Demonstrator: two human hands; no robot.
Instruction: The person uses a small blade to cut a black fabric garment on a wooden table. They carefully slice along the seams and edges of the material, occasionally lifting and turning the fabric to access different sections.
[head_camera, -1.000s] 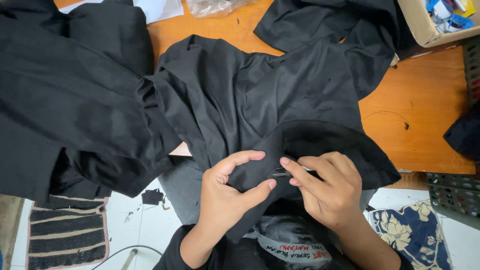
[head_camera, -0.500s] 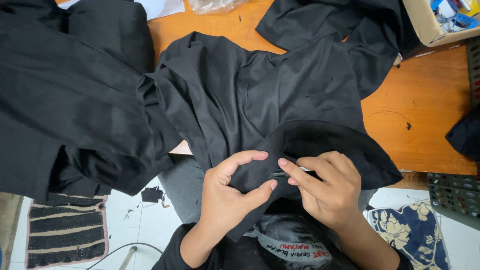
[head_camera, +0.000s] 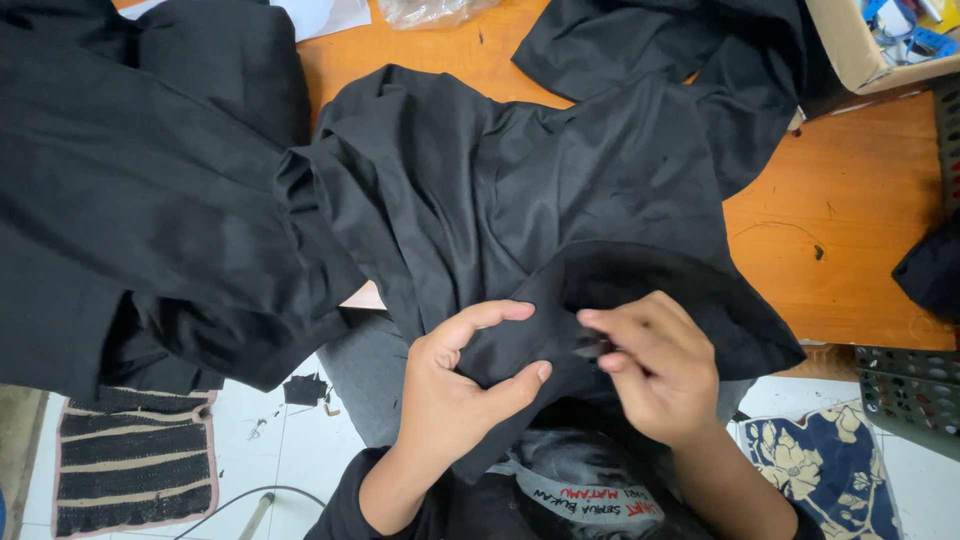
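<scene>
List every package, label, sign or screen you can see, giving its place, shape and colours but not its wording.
Cardboard box: top right corner, open, tan, holding blue and white items.
Clear plastic bag: top edge, crumpled, transparent.
White paper: top edge, flat sheet.
Printed patch: on the person's dark top, bottom centre, grey band, red and white lettering.

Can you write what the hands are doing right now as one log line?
left hand: pinches black garment hem | right hand: pinches same hem, small dark tool unclear | orange table | cardboard box
</scene>
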